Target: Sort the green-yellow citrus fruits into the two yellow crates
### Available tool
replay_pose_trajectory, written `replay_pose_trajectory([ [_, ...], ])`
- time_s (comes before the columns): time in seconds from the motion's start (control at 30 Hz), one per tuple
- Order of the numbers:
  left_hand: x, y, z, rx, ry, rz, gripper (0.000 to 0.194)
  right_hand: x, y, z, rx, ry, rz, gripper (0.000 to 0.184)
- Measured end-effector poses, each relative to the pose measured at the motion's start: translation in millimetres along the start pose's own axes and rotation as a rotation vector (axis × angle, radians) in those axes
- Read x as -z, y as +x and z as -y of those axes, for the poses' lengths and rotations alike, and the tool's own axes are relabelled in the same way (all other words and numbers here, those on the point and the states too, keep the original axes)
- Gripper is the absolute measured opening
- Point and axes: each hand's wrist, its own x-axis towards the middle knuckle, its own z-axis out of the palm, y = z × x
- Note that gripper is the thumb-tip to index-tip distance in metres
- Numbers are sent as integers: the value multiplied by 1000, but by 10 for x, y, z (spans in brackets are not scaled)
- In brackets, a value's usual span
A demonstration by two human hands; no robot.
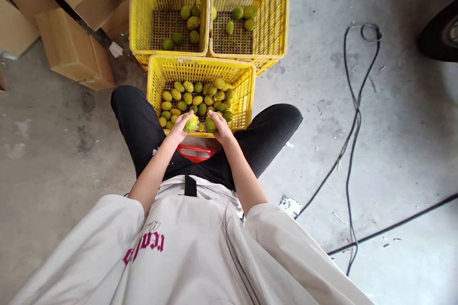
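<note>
Between my knees stands a yellow plastic crate [249,97] with many yellow and green lemons [187,98] lying in it. Over its near edge, my left hand [180,128] is closed around a yellow-green lemon [191,123]. Close beside it, my right hand [222,129] grips a greener lemon [211,124], partly covered by the fingers and thumb. The two held lemons are a short gap apart. More lemons in the crate are hidden behind my hands.
Two more yellow crates, one left [141,19] and one right [282,14], stand beyond, each with several green lemons. Cardboard boxes [69,47] lie at the upper left. A black cable [352,138] crosses the concrete floor on the right, near a tyre [440,33]. Something red [196,153] shows below me.
</note>
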Motion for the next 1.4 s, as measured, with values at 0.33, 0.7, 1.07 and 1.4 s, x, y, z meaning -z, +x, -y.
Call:
replay_pose_trajectory([
  [0.33,16,84,-12,108,-122,-95,27,19,46,6,-142,-14,6,35],
  [0.7,33,71,-22,104,-163,48,28,-21,17,31,-124,-42,74,29],
  [1.07,86,72,-35,28,-152,3,10,-35,-70,69,6,-34,-33,38],
  [1.4,18,47,-94,31,-211,104,33,4,15,113,-13,-46,-60,45],
])
